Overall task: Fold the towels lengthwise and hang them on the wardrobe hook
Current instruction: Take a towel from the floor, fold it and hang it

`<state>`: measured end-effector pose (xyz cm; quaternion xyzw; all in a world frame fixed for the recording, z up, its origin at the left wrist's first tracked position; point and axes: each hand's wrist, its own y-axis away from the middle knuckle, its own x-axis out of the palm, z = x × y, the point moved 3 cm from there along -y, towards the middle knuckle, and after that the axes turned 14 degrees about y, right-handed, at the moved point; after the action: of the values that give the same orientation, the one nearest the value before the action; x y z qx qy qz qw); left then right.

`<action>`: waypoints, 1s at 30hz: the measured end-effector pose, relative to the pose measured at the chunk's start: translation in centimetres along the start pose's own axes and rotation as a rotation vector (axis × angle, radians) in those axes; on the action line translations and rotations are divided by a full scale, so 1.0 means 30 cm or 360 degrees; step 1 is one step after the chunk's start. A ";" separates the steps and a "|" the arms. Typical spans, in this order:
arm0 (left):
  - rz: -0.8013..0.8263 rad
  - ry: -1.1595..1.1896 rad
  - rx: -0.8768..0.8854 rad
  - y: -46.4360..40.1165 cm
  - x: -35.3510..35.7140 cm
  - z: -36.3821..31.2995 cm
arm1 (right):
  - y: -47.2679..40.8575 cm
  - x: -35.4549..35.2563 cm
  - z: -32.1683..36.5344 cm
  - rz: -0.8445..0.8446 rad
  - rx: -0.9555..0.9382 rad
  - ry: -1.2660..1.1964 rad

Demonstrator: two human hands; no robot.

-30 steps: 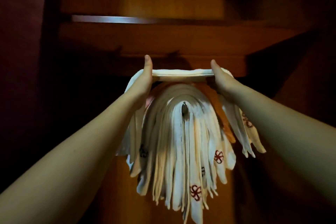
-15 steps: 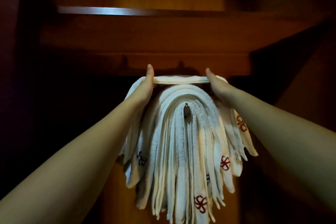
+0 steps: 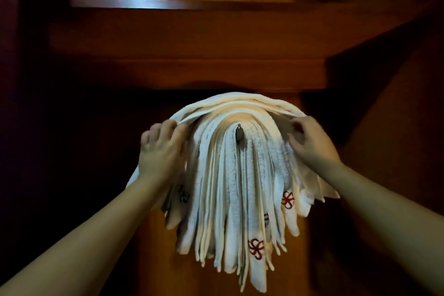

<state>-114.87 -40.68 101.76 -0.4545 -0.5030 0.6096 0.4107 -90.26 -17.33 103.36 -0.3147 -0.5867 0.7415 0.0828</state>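
Several white folded towels with red and dark embroidered marks hang draped over a metal wardrobe hook. The topmost towel lies arched over the pile. My left hand grips that towel's left side, fingers curled over its edge. My right hand pinches its right side with curled fingers. The hook's tip pokes out in front of the pile, between my hands.
Dark wooden wardrobe panels surround the hook. A wooden ledge runs just above the towels. A pale shelf edge catches light higher up. The left side is in deep shadow.
The top towel, held stretched flat above the pile, has come down and now lies draped over it. Both hands have slid down to its sides.
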 end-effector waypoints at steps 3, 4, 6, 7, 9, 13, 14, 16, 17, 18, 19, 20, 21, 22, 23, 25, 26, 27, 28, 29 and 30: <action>0.0101 0.0057 -0.0450 -0.014 0.025 0.060 | 0.008 0.022 -0.039 -0.0207 0.0164 0.0256; 0.0235 0.0182 -0.0674 -0.019 0.034 0.071 | 0.002 0.025 -0.054 -0.0174 0.0284 0.0218; 0.0408 0.0486 -0.0941 -0.029 0.045 0.088 | -0.015 0.046 -0.081 0.0073 0.0475 0.0091; 0.0444 0.0572 -0.0985 -0.032 0.040 0.096 | -0.026 0.059 -0.092 0.0220 0.0491 0.0039; 0.0481 0.0544 -0.0985 -0.031 0.021 0.114 | -0.025 0.056 -0.106 0.0442 0.0483 -0.0146; 0.0560 0.0483 -0.0930 0.014 0.027 0.119 | 0.037 0.057 -0.117 0.0664 0.0521 -0.0257; 0.0557 0.0549 -0.0954 0.040 0.042 0.108 | 0.054 0.071 -0.110 0.0729 0.0496 -0.0208; 0.0547 0.0690 -0.1019 0.091 0.069 0.079 | 0.085 0.110 -0.094 0.0783 0.0441 -0.0151; 0.0534 0.0748 -0.1046 0.109 0.074 0.061 | 0.098 0.126 -0.088 0.0772 0.0451 -0.0181; 0.0521 0.0802 -0.1080 0.119 0.082 0.050 | 0.110 0.133 -0.084 0.0770 0.0480 -0.0237; 0.0524 0.0839 -0.1137 0.134 0.085 0.045 | 0.124 0.134 -0.080 0.0786 0.0519 -0.0303; 0.0527 0.0896 -0.1232 0.149 0.085 0.036 | 0.138 0.137 -0.082 0.0832 0.0562 -0.0365; 0.0532 0.0994 -0.1363 0.169 0.075 0.027 | 0.153 0.134 -0.081 0.0894 0.0623 -0.0469; 0.0533 0.1199 -0.1544 0.194 0.067 0.018 | 0.167 0.137 -0.079 0.0963 0.0708 -0.0673; 0.0515 0.1482 -0.1742 0.214 0.054 0.003 | 0.182 0.146 -0.074 0.1005 0.0807 -0.0964; 0.0461 0.1881 -0.2021 0.250 0.030 -0.029 | 0.217 0.149 -0.043 0.1009 0.0900 -0.1527; 0.0478 0.1973 -0.2005 0.266 0.023 -0.042 | 0.236 0.150 -0.029 0.0993 0.0912 -0.1645; 0.0558 0.2001 -0.1945 0.275 0.010 -0.077 | 0.257 0.158 -0.020 0.1003 0.0948 -0.1663; 0.0633 0.1954 -0.1906 0.290 0.008 -0.108 | 0.281 0.165 -0.011 0.1046 0.1001 -0.1609; 0.0699 0.1895 -0.1884 0.317 -0.004 -0.131 | 0.310 0.177 -0.014 0.1120 0.1049 -0.1512; 0.0714 0.1850 -0.1891 0.340 -0.013 -0.156 | 0.335 0.188 -0.022 0.1211 0.1068 -0.1375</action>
<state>-110.67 -41.54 91.38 -0.9228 -0.3468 -0.0176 0.1670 -91.86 -17.01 91.94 -0.1314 -0.1526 0.9209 -0.3338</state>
